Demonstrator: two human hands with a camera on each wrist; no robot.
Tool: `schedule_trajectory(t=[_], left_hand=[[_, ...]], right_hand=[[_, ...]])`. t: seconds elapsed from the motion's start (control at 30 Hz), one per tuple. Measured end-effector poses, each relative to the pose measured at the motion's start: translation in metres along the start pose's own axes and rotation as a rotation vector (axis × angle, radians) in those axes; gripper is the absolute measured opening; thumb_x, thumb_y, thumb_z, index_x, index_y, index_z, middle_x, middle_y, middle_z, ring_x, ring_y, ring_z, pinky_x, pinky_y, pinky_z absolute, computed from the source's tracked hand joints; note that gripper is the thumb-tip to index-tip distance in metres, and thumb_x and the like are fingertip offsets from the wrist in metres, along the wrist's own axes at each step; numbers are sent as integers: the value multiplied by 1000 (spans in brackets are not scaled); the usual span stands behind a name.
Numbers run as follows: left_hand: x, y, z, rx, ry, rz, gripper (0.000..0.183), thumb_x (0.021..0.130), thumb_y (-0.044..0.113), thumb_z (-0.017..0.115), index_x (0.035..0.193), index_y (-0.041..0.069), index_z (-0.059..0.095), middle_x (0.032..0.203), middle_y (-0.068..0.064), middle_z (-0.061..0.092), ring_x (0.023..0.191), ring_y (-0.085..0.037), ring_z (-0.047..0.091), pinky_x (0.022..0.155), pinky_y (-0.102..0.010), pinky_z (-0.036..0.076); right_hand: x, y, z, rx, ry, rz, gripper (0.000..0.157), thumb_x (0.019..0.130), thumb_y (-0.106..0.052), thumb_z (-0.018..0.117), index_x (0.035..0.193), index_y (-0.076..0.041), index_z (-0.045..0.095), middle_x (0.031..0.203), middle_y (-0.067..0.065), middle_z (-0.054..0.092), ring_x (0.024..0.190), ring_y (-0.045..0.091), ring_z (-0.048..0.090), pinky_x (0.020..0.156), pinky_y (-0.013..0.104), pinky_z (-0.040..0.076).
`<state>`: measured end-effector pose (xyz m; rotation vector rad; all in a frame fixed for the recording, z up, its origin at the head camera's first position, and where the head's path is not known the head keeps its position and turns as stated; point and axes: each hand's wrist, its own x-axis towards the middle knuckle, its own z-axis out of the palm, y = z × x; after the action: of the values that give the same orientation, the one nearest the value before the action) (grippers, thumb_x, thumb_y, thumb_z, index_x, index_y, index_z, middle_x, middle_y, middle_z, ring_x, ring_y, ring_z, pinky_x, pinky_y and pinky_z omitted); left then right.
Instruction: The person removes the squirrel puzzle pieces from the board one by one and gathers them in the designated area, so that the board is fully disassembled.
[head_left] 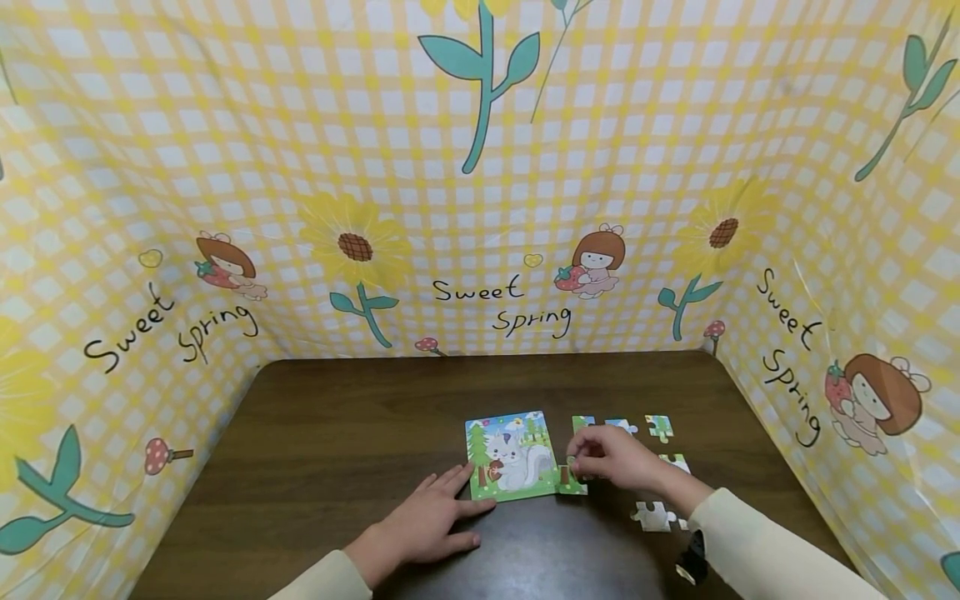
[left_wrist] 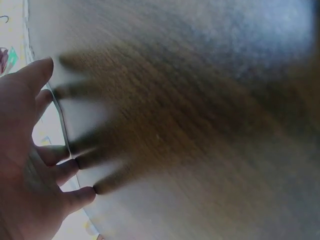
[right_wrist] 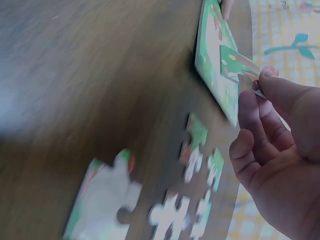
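Observation:
A square puzzle board (head_left: 517, 467) with a grey-and-white squirrel picture lies on the table. My left hand (head_left: 433, 515) is spread flat at its lower left, with fingertips right at the board's edge. In the left wrist view the left hand (left_wrist: 30, 165) has straight, parted fingers over the table. My right hand (head_left: 611, 457) pinches a puzzle piece (head_left: 573, 481) at the board's lower right corner. The right wrist view shows this green piece (right_wrist: 235, 65) tilted between thumb and fingers, overlapping the board (right_wrist: 207, 60).
Several loose puzzle pieces lie right of the board, among them a green one (head_left: 659, 427) at the back and a pale one (head_left: 654, 517) nearer the front. The dark wooden table (head_left: 337, 417) is enclosed by a yellow checked cloth (head_left: 465, 208) on three sides.

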<state>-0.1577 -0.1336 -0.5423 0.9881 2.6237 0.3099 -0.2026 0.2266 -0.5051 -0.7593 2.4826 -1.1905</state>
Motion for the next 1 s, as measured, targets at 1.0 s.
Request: schedule_trajectory(t=[1.0], left_hand=[[-1, -1, -7, -30, 2, 7, 56, 96, 54, 67, 148, 50, 49, 169, -14, 26, 154, -32, 30, 116, -63, 33]], right_hand=[[-41, 28, 0, -153, -12, 48, 7, 88, -6, 75, 93, -12, 73, 80, -8, 73, 70, -1, 63, 65, 23, 51]])
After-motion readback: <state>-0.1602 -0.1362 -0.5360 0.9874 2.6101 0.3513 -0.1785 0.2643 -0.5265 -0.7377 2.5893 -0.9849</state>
